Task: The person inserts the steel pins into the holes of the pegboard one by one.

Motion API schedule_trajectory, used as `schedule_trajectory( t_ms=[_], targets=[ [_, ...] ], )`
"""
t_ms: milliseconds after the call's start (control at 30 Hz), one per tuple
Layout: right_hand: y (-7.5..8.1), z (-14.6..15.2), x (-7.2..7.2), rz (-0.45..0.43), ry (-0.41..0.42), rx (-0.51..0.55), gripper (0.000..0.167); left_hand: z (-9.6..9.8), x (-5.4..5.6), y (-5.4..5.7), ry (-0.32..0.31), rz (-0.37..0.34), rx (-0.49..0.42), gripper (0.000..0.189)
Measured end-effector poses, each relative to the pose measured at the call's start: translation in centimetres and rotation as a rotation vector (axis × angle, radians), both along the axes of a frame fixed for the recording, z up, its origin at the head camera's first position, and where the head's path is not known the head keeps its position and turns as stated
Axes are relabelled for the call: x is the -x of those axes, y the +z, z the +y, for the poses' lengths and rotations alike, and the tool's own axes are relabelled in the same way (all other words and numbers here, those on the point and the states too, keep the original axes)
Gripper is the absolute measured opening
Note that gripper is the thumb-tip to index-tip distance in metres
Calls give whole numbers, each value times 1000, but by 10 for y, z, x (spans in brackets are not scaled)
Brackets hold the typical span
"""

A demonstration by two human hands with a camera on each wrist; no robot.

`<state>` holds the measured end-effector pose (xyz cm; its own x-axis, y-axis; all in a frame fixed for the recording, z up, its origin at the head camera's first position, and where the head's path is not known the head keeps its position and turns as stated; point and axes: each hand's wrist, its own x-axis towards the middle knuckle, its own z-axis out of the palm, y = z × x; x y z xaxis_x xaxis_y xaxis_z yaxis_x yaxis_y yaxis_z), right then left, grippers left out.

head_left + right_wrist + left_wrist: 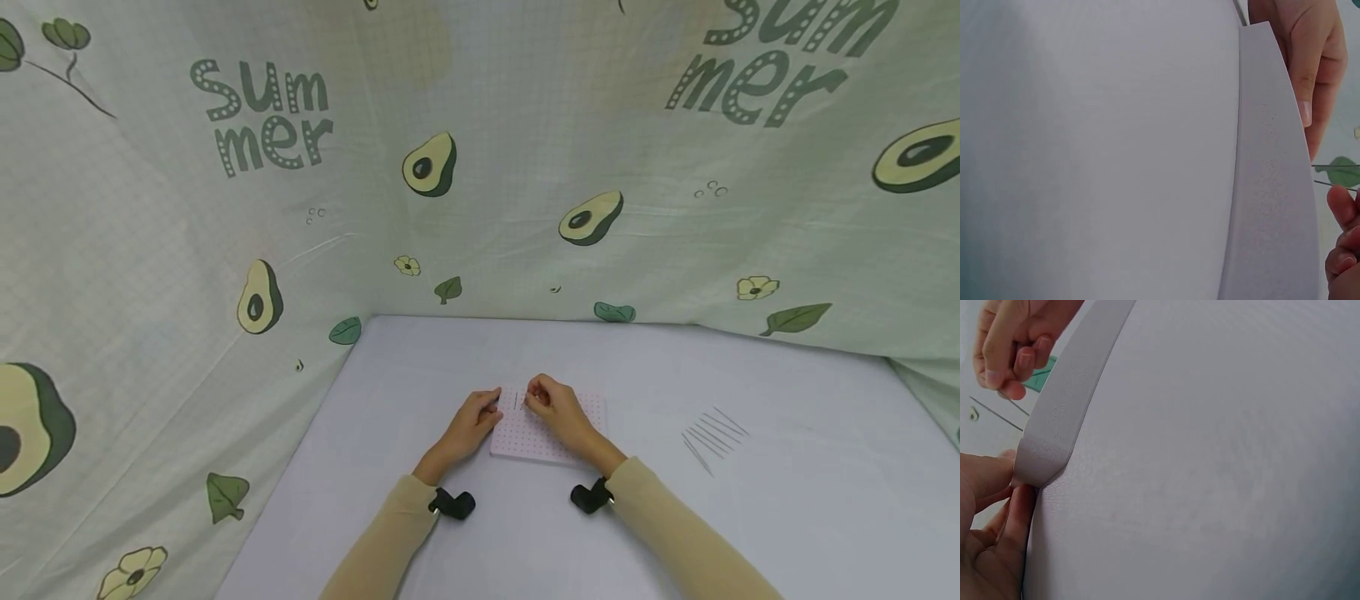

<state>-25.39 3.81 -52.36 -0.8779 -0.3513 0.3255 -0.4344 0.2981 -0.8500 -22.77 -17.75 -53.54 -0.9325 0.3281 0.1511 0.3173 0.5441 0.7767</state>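
Note:
A pale pink board (517, 437) dotted with rows of small holes lies flat on the table. My left hand (472, 421) grips its left side, thumb and fingers around the corner in the left wrist view. Close to the far left part of the board, one thin dark rod (515, 402) stands upright. Just right of it, my right hand (558, 412) pinches a second thin rod (1335, 185) between thumb and fingertips, over the board. Both rods show side by side in the right wrist view. The held rod's lower end is hidden behind the board's edge there.
To the right of the board, several loose thin rods (712, 433) lie spread on the white table (630, 533). A cloth curtain (510, 183) printed with avocados and leaves hangs behind and on the left. Black wrist cameras (453, 504) sit on both sleeves.

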Motion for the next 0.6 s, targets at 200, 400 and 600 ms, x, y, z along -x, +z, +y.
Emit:
schedule_trajectory(
  t_ms=[200,400,600],
  targets=[
    [-3,1,1,29,7,-33,6,0,0,0,3,8,-1,46],
    [-4,1,0,53,12,-36,4,-1,0,-1,2,-5,-2,47],
    [-3,0,0,60,16,-55,5,0,0,0,-7,8,-7,46]
  ],
)
